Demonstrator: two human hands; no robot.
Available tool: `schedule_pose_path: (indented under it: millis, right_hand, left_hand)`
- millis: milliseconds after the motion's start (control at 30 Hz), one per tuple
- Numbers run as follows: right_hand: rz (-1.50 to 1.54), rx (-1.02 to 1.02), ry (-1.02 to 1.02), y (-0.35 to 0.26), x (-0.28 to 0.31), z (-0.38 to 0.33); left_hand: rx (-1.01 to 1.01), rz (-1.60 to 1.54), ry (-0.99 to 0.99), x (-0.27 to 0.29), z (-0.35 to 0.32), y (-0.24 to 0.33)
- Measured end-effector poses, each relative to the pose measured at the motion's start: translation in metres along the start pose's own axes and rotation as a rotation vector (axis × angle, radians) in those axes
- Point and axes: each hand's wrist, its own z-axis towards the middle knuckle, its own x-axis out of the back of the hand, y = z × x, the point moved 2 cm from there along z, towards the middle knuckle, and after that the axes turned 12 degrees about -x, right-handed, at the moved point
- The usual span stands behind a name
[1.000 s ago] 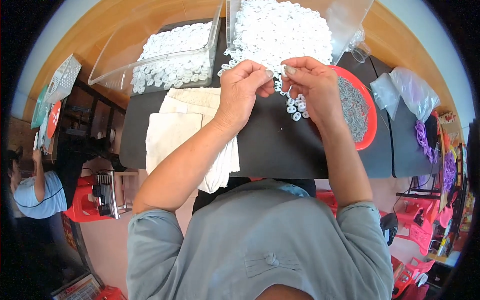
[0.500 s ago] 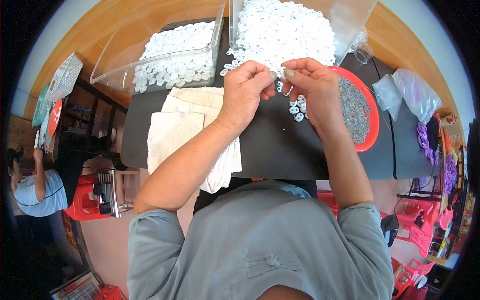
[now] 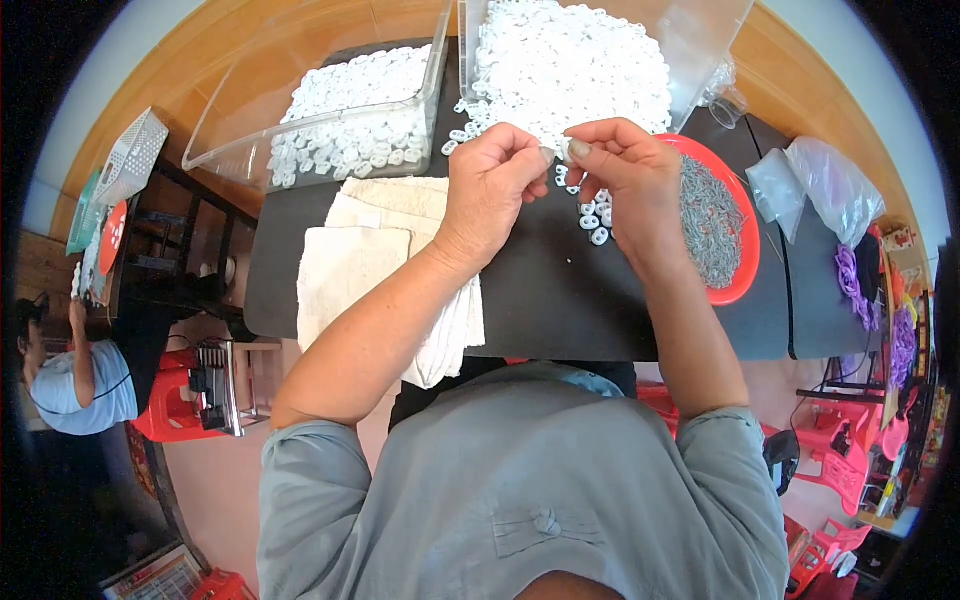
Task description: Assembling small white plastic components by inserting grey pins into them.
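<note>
Both my hands meet above the dark table, close to the pile of white plastic pieces. A small white plastic piece (image 3: 566, 150) is pinched between thumb and fingers of my right hand (image 3: 637, 175). The thumb and forefinger of my left hand (image 3: 487, 185) are pressed together just beside it; what they hold is too small to make out. Several loose white oval pieces with two holes (image 3: 599, 236) lie under my right hand. A red bowl (image 3: 751, 255) of thin grey screw-like pieces (image 3: 710, 220) stands just right of that hand.
At the back, a clear bin (image 3: 715, 50) spills white pieces (image 3: 570, 70); another clear bin (image 3: 225, 150) stands left of it. Folded cream cloths (image 3: 350, 270) lie by my left forearm. Plastic bags (image 3: 830, 185) lie at the right. A person (image 3: 85, 385) sits far left.
My fingertips have drawn slightly apart, and the white piece stays in my right hand. The bins, bowl and cloths look the same.
</note>
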Motion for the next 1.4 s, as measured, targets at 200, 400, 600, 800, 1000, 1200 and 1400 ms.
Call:
schedule_pose_path:
  millis: [200, 400, 600, 800, 1000, 1200, 1400]
  right_hand:
    - [-0.016, -0.002, -0.015, 0.0030, -0.0029, 0.0003]
    - [0.018, -0.026, -0.054, 0.0047, -0.0039, 0.0014]
    - [0.075, -0.098, -0.087, 0.0058, -0.0031, 0.0034]
    - [0.128, -0.110, -0.107, 0.0056, -0.0043, 0.0029]
    - [0.199, -0.094, -0.029, 0.0072, -0.0068, 0.0005]
    - [0.155, -0.163, -0.120, 0.0030, -0.0006, 0.0028]
    - [0.148, -0.148, -0.095, 0.0069, -0.0002, 0.0036]
  left_hand:
    - [-0.042, 0.033, -0.030, -0.0002, -0.0006, 0.0004]
    - [-0.027, 0.014, -0.012, 0.0010, 0.0001, -0.0009]
    - [-0.047, 0.013, 0.006, 0.0005, -0.0002, 0.0001]
    - [-0.028, 0.043, -0.031, 0.0001, -0.0018, -0.0008]
    - [-0.058, -0.010, 0.004, -0.0055, -0.0080, -0.0003]
    - [-0.067, -0.001, -0.004, -0.0046, -0.0067, 0.0008]
    - [-0.054, 0.031, -0.014, -0.0066, -0.0077, 0.0015]
